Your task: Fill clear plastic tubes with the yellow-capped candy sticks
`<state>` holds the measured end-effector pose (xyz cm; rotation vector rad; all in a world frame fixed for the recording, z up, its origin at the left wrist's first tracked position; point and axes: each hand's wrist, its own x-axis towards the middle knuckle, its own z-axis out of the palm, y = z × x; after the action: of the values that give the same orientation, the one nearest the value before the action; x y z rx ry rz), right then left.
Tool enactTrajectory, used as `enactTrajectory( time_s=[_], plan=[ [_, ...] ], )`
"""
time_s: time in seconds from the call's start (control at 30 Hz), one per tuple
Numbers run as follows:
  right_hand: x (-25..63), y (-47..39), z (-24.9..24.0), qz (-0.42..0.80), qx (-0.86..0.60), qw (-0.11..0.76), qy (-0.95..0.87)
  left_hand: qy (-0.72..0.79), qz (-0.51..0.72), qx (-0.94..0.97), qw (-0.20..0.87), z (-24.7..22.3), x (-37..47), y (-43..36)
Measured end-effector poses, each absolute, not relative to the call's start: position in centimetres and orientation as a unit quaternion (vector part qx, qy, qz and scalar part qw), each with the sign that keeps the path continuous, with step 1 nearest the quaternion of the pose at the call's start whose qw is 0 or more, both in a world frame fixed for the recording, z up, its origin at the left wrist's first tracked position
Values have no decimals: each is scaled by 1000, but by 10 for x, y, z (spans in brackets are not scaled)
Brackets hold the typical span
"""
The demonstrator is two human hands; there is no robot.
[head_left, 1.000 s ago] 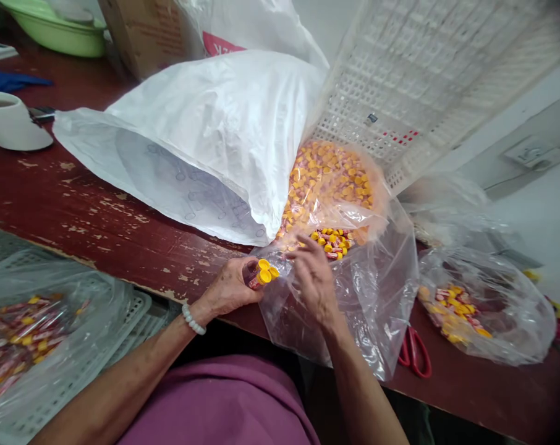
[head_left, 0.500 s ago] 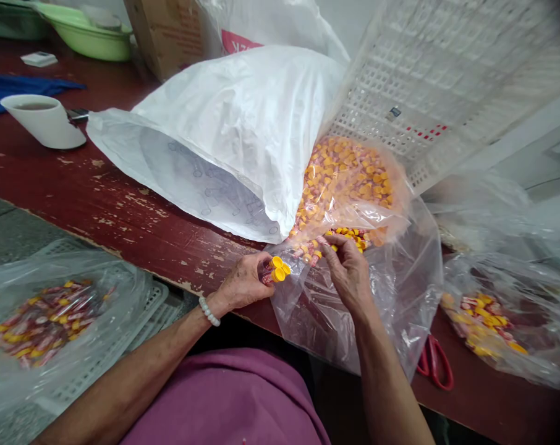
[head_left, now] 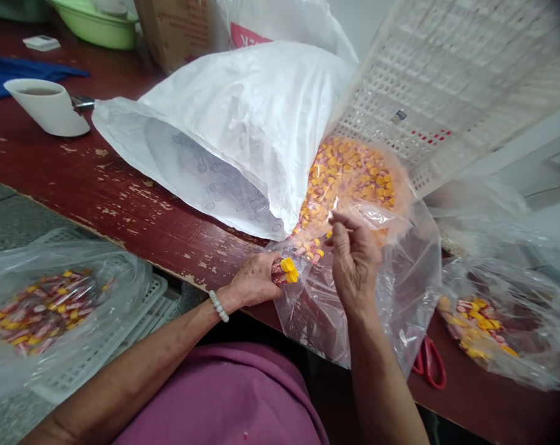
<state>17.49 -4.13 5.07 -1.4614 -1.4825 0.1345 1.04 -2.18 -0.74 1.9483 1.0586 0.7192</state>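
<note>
My left hand (head_left: 254,279), with a beaded bracelet at the wrist, is closed around a few small yellow-capped tubes (head_left: 285,271) with red-and-white patterned bodies. Their caps point to the right. My right hand (head_left: 354,259) is raised over the mouth of a clear plastic bag (head_left: 394,293), fingers curled in against the thumb. What those fingers hold, if anything, I cannot make out. Inside the bag lies a large heap of the same capped tubes (head_left: 349,170), with a few loose ones near its opening, between my two hands.
A big white sack (head_left: 243,117) lies open-mouthed beside the heap, and a white perforated crate (head_left: 428,93) leans behind it. Red-handled scissors (head_left: 432,364) and another bag of tubes (head_left: 484,321) are at right. Lower left, a bag of tubes (head_left: 48,309) rests on a crate. A cup (head_left: 48,108) stands at left.
My right hand has lifted away from the loose tubes and turned, its fingers curling more. My left hand has turned slightly, still holding its tubes. The view has shifted a little.
</note>
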Motion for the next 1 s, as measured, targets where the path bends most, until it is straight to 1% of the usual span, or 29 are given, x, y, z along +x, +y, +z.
enactTrajectory(
  time_s=[0.07,0.1,0.13,0.23,0.27,0.3,0.4,0.43,0.47,0.53,0.6,0.67,0.77,1.0],
  plan=[
    [170,-31,48,9,-612,519,-596,425,263,776,385,-6,12,-23],
    [165,-25,44,-10,-610,511,-606,429,255,779,380,-6,13,-24],
    [159,-21,40,-21,-603,490,-629,431,251,781,377,-6,14,-25],
    [140,-9,29,-16,-580,393,-713,429,265,777,376,-8,17,-26],
    [138,-7,27,-12,-576,380,-724,427,275,770,385,-8,17,-26],
    [137,-6,27,-10,-576,386,-721,426,285,759,401,-9,17,-26],
    [146,-13,32,-3,-583,452,-675,428,289,697,497,-8,13,-22],
    [150,-20,34,11,-580,456,-675,439,279,664,536,-8,11,-20],
    [153,-27,35,33,-574,441,-690,454,267,628,572,-7,8,-19],
    [157,-44,32,77,-542,368,-751,469,255,561,632,-4,4,-18],
    [155,-57,23,95,-507,290,-806,446,268,515,681,0,1,-19],
    [149,-64,10,90,-499,254,-824,406,289,477,724,1,0,-22],
    [139,-62,-4,82,-515,261,-812,369,316,433,759,-1,3,-25],
    [131,-53,-4,47,-532,276,-799,365,354,406,759,-9,5,-25]
  ],
)
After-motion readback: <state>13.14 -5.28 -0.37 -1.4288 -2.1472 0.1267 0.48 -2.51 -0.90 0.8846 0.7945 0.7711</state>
